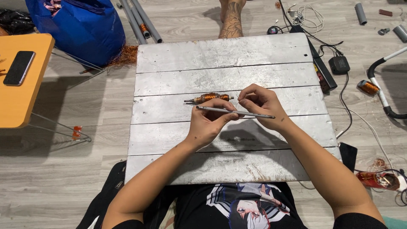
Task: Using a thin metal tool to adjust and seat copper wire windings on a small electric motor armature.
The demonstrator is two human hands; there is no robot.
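Note:
Both my hands are raised over a grey plank board (pixel 220 55) on my lap. My left hand (pixel 207 123) pinches a thin metal rod (pixel 254 114) that runs level from its fingertips to the right. My right hand (pixel 263 104) grips the same rod near its right half, fingers curled over it. Just beyond my hands a small copper wire-wound spindle (pixel 209 98) lies flat on the board, touching neither hand.
An orange table (pixel 21 97) with a dark phone (pixel 19 68) stands left. A blue bag (pixel 80 25) and grey pipes (pixel 140 21) lie at the back left. Someone's tattooed foot (pixel 232 19) rests past the board. Cables, a power strip (pixel 322 72) and copper coils (pixel 368 87) lie right.

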